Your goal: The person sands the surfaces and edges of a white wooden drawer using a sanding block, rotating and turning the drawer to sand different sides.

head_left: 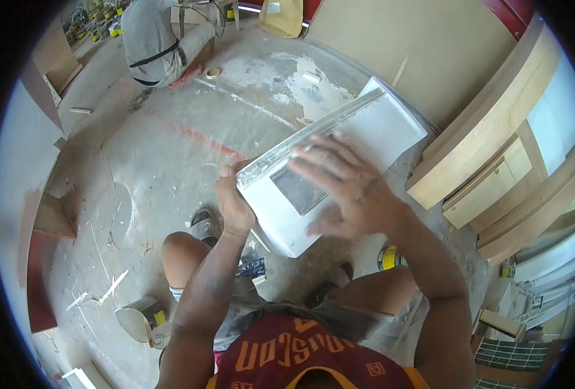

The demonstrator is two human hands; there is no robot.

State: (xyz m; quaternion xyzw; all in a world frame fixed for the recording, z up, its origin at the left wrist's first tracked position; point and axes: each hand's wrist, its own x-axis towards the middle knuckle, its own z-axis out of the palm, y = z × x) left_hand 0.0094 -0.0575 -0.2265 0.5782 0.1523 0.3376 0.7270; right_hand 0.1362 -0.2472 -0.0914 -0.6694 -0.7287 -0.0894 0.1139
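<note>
A long white painted wooden piece, shaped like a drawer or boxed panel, is held tilted in front of me. My left hand is closed around its near left end, thumb up at the edge. A dark grey rectangle that looks like a sheet of sandpaper lies on the white face. Over it is my right hand, fingers spread and slightly blurred, covering the sheet's right part. Whether the palm presses on the sheet is hidden.
Another person crouches at the back left. Stacked wooden panels stand along the right. A cut-open container sits at lower left, and a can with a yellow label by my right knee. A tape roll and wood scraps lie on the floor.
</note>
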